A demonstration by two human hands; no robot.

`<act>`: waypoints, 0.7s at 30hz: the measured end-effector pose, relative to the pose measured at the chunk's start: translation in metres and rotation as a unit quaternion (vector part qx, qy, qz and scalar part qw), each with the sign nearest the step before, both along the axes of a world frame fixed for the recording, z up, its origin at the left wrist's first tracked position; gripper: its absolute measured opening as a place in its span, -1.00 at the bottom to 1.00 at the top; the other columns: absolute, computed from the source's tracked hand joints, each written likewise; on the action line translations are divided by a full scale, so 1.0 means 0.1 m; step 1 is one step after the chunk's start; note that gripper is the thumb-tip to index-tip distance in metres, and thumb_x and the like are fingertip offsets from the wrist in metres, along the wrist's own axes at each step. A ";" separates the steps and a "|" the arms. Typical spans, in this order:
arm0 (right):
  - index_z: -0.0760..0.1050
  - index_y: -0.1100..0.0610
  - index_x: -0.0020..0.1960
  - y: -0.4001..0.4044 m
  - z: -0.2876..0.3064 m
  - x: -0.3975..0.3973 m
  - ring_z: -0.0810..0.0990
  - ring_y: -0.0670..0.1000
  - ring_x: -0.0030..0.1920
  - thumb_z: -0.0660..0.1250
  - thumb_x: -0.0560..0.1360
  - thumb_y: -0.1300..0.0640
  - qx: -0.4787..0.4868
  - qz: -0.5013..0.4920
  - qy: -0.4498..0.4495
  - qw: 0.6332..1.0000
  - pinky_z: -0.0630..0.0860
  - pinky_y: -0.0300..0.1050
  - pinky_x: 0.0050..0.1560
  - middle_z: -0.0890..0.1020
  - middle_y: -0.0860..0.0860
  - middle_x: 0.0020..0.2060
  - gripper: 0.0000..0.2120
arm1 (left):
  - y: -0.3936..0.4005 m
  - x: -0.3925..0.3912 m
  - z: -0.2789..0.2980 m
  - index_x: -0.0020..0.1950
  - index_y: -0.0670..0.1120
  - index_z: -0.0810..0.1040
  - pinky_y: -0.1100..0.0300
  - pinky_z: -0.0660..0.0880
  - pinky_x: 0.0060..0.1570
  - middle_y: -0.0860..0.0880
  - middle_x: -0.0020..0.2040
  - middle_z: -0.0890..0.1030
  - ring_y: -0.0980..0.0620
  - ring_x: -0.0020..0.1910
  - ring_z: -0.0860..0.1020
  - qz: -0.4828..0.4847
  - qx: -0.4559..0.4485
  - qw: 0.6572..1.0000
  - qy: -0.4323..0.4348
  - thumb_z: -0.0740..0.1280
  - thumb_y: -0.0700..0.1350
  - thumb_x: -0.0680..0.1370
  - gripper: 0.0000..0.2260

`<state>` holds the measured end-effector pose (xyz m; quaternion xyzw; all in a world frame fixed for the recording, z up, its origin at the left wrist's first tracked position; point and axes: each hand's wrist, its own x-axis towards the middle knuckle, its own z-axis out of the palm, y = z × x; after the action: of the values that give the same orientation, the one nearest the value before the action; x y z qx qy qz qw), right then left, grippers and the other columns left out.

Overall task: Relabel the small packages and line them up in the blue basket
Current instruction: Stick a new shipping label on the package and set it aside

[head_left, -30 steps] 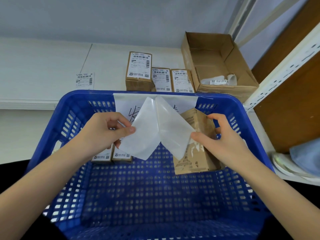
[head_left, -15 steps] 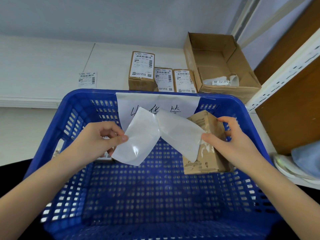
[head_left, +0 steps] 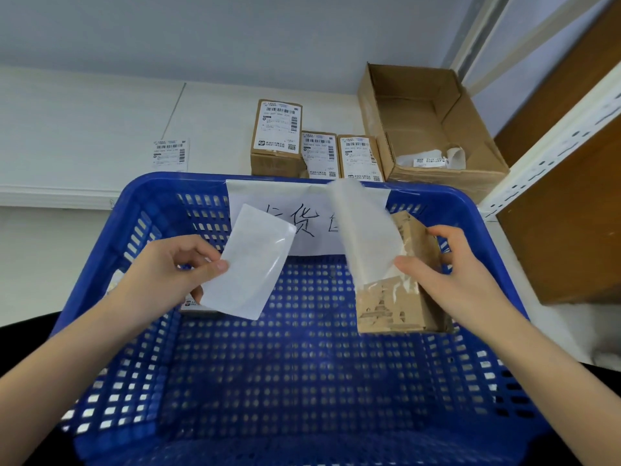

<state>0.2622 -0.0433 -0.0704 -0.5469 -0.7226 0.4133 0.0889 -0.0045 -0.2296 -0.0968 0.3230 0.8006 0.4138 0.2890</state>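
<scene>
Blue perforated plastic basket (head_left: 141, 210) fills the head view. Over it, the left hand (head_left: 168, 274) pinches a white rectangular label (head_left: 250, 260). The right hand (head_left: 447, 280) grips a small brown cardboard package (head_left: 396, 307) and a translucent backing sheet (head_left: 363, 237). Half a second ago label and backing still joined; now they hang apart. Best to square the label to the package's scuffed face, then smooth it down from one edge.

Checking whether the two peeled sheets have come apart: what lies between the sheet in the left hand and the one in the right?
Nothing joins them in the head view: between the left sheet and right sheet show only the basket's handwritten paper sign and blue basket.
</scene>
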 end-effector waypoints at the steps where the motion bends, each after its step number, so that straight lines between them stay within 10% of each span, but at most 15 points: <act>1: 0.16 -0.17 0.36 0.00 -0.01 -0.01 0.48 0.01 0.15 0.39 0.40 -0.17 0.000 0.000 0.002 1.000 0.52 0.10 0.13 0.37 -0.17 0.11 -0.37 | 0.01 -0.01 0.01 -0.19 -0.15 0.58 0.40 0.33 -0.58 0.00 -0.42 0.57 0.12 -0.57 0.46 0.005 0.007 1.000 -0.001 0.44 -0.14 0.47 -0.89; 14: 0.19 -0.24 0.25 -0.17 -0.07 -0.22 0.53 -0.15 -0.03 0.35 0.46 -0.08 -0.095 -0.004 0.150 0.984 0.41 -0.35 -0.28 0.47 -0.15 0.05 -0.53 | 0.11 0.24 0.12 -0.17 -0.09 0.62 0.32 0.32 -0.54 -0.17 -0.16 0.43 0.05 -0.43 0.33 0.013 0.103 0.944 -0.315 0.62 0.08 0.19 -0.63; 21: 0.24 -0.23 0.23 -0.25 -0.08 -0.37 0.62 -0.06 0.00 0.33 0.46 -0.10 -0.141 -0.018 0.221 0.965 0.51 -0.29 -0.21 0.56 -0.01 0.10 -0.59 | 0.23 0.50 0.07 -0.29 -0.01 0.62 0.32 0.45 -0.36 0.00 -0.24 0.63 0.11 -0.36 0.52 0.028 0.115 0.891 -0.438 0.42 -0.07 0.34 -0.97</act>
<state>0.2253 -0.0681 -0.0783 -0.4614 -0.6096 0.6200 0.1763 0.0454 -0.2064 -0.0903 0.1174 0.5482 0.6106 0.5593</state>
